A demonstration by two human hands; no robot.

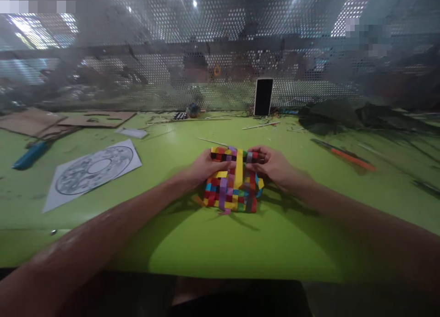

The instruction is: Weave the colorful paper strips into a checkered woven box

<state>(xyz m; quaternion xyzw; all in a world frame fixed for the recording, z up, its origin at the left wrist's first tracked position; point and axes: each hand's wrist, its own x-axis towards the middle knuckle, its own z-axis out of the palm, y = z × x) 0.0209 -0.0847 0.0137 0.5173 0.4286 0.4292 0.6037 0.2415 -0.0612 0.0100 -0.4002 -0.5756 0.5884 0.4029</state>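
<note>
A small woven piece of many-coloured strips [231, 188] is held up just over the green table, near its middle. Its upper left edge is pinched by my left hand [206, 166], thumb across the front and fingers hidden behind. My right hand [271, 163] grips the upper right edge, with the thumb in front and the fingers curled at the back. A wide yellow strip [239, 168] stands out along the front between the two thumbs. Loose strip ends stick out at the sides and bottom.
On the green table [185, 253] lie a paper with a ring drawing [99, 168], a blue-handled tool [30, 155], cardboard [99, 118] and an orange-handled tool [352, 159]. A phone [263, 97] stands upright against the perforated metal screen [233, 56]. Dark leaves [330, 117] lie back right.
</note>
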